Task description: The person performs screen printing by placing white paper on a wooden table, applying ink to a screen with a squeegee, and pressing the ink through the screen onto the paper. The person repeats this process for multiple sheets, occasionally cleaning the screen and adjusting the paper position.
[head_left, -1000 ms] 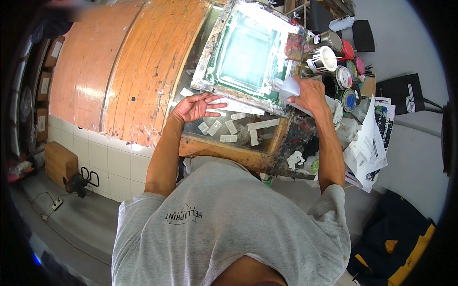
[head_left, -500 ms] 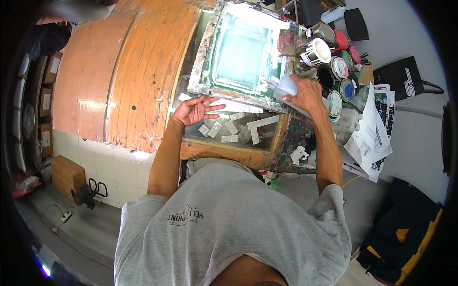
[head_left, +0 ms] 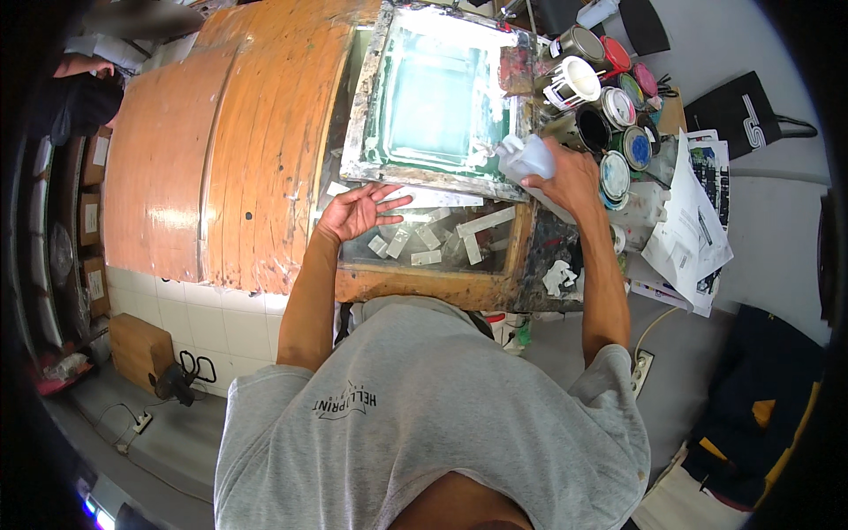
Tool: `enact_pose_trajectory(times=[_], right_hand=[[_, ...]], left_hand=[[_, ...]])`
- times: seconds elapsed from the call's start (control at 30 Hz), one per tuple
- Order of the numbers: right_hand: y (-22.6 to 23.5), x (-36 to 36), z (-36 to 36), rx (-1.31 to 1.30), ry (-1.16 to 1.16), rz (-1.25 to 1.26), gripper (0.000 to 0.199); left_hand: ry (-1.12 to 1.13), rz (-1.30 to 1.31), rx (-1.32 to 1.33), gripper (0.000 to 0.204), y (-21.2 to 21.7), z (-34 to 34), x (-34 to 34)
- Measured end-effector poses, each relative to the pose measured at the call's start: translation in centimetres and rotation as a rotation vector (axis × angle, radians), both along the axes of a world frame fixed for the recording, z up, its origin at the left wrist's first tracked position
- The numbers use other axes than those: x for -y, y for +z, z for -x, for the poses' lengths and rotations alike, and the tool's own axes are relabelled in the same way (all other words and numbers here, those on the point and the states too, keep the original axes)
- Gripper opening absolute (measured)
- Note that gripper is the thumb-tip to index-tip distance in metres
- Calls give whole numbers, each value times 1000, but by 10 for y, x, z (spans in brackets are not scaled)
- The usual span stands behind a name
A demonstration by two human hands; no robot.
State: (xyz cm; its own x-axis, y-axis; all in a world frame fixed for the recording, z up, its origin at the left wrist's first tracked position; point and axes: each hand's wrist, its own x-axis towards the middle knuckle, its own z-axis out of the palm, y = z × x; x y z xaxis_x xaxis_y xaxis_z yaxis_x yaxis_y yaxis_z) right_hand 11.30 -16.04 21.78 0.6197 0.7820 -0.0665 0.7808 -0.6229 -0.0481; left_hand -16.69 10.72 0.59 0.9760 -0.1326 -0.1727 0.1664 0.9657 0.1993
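Observation:
My right hand [head_left: 576, 177] is closed around a translucent whitish plastic bottle [head_left: 528, 157]. The bottle is tilted, its narrow end pointing left over the lower right corner of a screen-printing frame [head_left: 433, 183]. Pale green mesh [head_left: 435, 102] fills the frame, with white smears around its edges. Palm up and fingers spread, my left hand [head_left: 353, 215] holds nothing; it is at the frame's near edge, fingertips close to a white strip [head_left: 437, 197] sticking out below. Whether the left fingers touch the frame I cannot tell.
Several paint cans [head_left: 638, 147] crowd the right side, beside loose printed papers [head_left: 691, 230]. Short tape pieces [head_left: 427, 237] lie on the glass panel near me. Wooden boards [head_left: 265, 141] extend to the left. Another person's arm [head_left: 84, 65] shows at the far left.
The view has shifted slightly. The bottle in my right hand now tilts further over the frame's corner. More of the other person shows at the far left. My left hand stays nearly the same.

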Motion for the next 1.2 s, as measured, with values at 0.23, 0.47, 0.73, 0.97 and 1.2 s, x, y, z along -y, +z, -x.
enact_pose_trajectory(times=[0.23,0.47,0.73,0.97,1.2], right_hand=[[-26,95,23,-46,-489,-399,71],[-75,191,62,-288,-971,-864,67],[-46,123,92,711,-627,-654,43],[-118,-43,20,-13,-48,-521,8],[-163,-100,-69,-60,177,-462,11]], left_hand=[[-5,-8,-4,27,1,0,2],[-26,-81,-23,25,11,-1,0],[-55,-79,-61,29,11,-3,-2],[-51,-2,-60,28,7,-2,-2],[-62,-7,-28,33,-4,-1,-3]])
